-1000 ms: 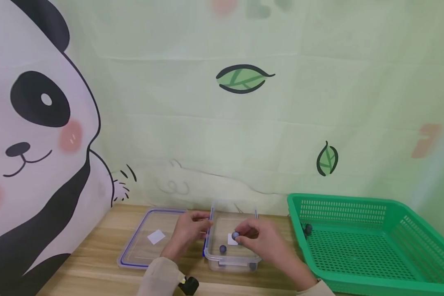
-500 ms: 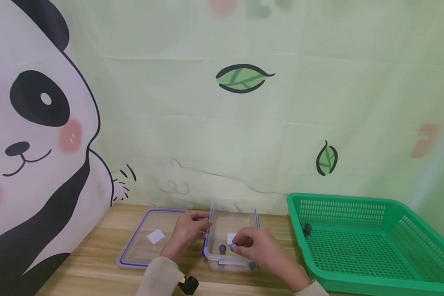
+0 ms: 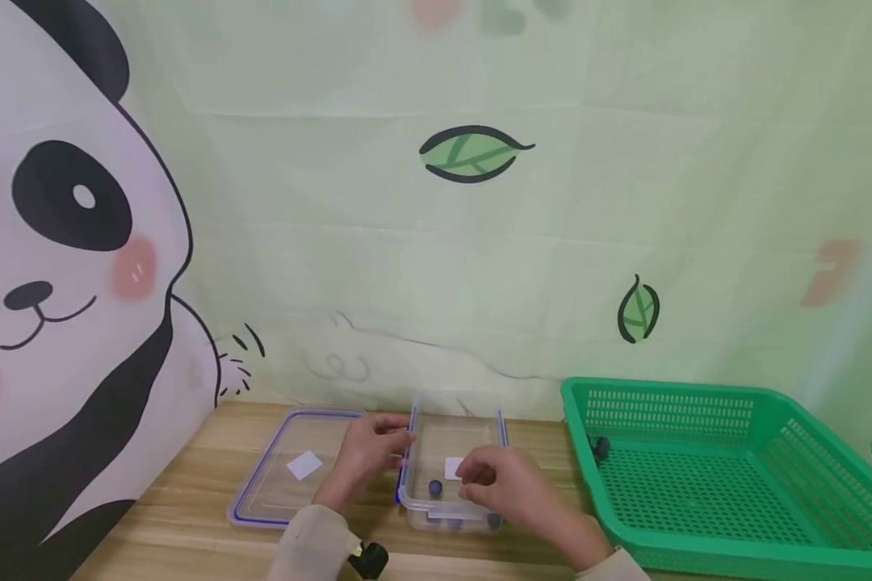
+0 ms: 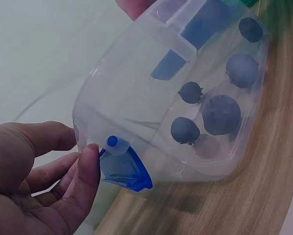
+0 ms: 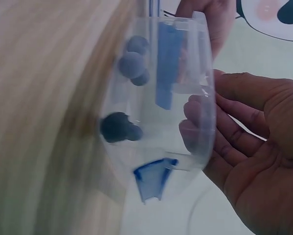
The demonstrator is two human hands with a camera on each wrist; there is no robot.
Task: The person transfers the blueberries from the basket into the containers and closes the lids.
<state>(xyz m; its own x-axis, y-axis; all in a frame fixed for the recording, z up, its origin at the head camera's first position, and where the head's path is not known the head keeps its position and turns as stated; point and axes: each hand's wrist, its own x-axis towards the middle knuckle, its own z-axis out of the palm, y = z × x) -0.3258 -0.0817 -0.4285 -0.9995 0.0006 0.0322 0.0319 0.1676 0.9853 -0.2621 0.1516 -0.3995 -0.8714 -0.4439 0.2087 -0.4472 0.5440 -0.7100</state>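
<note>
The berry (image 3: 454,523) that the right hand (image 3: 512,488) pinched half a second earlier had left its fingers, and one, seemingly the same, now showed low behind the front wall of the box (image 3: 446,514). That placement looked complete, adding one more to the box. The right thumb and forefinger stood slightly apart above the box with nothing visible between them. The left hand (image 3: 366,452) had its thumb parted from loosely bent fingers, the tips touching the box's side beside the blue latch (image 4: 124,169). Several berries lay spread on the box's bottom. The lid (image 3: 291,496) lay flat on the table (image 3: 211,460), left of the box. To the right, dark berries (image 3: 601,449) sat in the far left corner of the basket (image 3: 734,557), so filling seemed unfinished.
</note>
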